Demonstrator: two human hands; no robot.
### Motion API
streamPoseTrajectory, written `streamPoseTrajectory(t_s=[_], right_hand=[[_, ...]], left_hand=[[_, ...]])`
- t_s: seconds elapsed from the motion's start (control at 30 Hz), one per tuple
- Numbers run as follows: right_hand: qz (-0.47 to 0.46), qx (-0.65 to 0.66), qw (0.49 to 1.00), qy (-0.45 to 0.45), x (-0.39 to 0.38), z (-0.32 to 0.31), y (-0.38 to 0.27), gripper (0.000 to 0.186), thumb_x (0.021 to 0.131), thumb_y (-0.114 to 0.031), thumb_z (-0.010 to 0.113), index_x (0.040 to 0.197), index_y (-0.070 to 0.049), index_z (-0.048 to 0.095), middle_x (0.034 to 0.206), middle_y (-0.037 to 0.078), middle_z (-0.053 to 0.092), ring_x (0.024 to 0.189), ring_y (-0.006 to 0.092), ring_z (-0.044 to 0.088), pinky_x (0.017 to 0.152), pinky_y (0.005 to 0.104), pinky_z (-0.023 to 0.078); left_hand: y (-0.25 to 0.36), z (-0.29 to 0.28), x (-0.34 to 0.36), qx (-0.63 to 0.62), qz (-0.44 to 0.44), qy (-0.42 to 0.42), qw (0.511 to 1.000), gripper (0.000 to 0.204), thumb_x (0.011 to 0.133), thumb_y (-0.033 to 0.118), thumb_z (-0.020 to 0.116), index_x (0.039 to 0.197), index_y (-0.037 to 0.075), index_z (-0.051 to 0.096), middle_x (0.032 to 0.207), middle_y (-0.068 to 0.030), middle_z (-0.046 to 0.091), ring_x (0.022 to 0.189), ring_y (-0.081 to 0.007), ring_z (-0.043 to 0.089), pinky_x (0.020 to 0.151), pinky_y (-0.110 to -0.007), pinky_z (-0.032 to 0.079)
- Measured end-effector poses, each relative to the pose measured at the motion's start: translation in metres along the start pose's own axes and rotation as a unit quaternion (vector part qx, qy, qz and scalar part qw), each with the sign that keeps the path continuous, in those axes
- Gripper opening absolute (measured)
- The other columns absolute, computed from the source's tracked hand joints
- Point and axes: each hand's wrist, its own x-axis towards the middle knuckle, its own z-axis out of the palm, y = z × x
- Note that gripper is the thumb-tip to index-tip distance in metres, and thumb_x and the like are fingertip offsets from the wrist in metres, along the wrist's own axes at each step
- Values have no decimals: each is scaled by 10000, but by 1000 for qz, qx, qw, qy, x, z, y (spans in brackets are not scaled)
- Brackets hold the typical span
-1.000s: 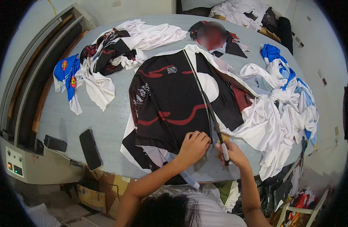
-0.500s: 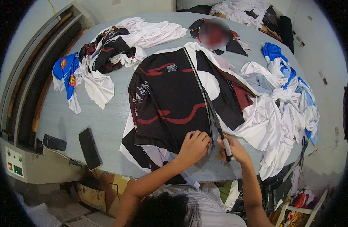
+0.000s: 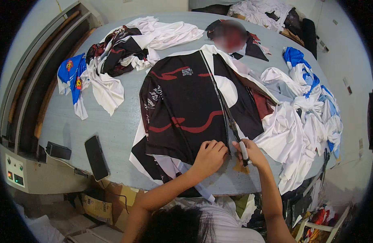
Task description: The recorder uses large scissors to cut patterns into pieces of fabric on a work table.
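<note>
A black printed fabric panel with red wavy stripes (image 3: 182, 97) lies spread on the table, over white and black layers that show at its lower left. My left hand (image 3: 210, 156) is closed on the panel's lower right edge, fingers curled over the cloth. In my right hand (image 3: 253, 154) is a pair of scissors (image 3: 243, 150) with pale handles. Their dark blades point away from me, along the slit between the panel and the black piece with a white round patch (image 3: 226, 91). Where exactly the blades meet the cloth is hard to make out.
White and blue cloth (image 3: 312, 109) is heaped on the right, with more printed cloth (image 3: 117, 52) at the far left. A phone (image 3: 96, 158) and a small black box (image 3: 58, 150) lie at the left. Beside the table stands a roller machine (image 3: 36, 178).
My right hand and the scissors have moved slightly away from me, along the slit. My left hand stays at the panel's edge.
</note>
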Motion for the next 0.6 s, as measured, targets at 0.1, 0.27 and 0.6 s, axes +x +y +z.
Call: streamPoseTrajectory(t_s=[0.1, 0.27, 0.6], right_hand=[[8, 5, 1000, -7, 11, -4, -3, 440, 824, -458, 567, 704, -45, 477, 497, 28, 483, 384, 119, 500, 370, 230, 376], [-11, 32, 999, -33, 31, -4, -15, 449, 829, -475, 549, 716, -47, 469, 498, 27, 485, 383, 119, 496, 370, 231, 377], [4, 17, 1000, 1, 32, 3, -21, 488, 793, -462, 606, 777, 19, 524, 495, 27, 474, 369, 138, 501, 365, 258, 394]], left_hand=[[0, 1, -1, 6, 0, -1, 1000, 197, 684, 133, 623, 871, 91, 576, 870, -18, 517, 883, -190, 499, 808, -341, 369], [0, 1, -1, 10, 2, -4, 1000, 185, 689, 141, 619, 864, 95, 576, 858, -16, 510, 877, -188, 497, 808, -338, 365], [0, 0, -1, 14, 6, -6, 1000, 185, 693, 153, 615, 861, 92, 565, 847, -30, 497, 877, -198, 489, 808, -351, 366]])
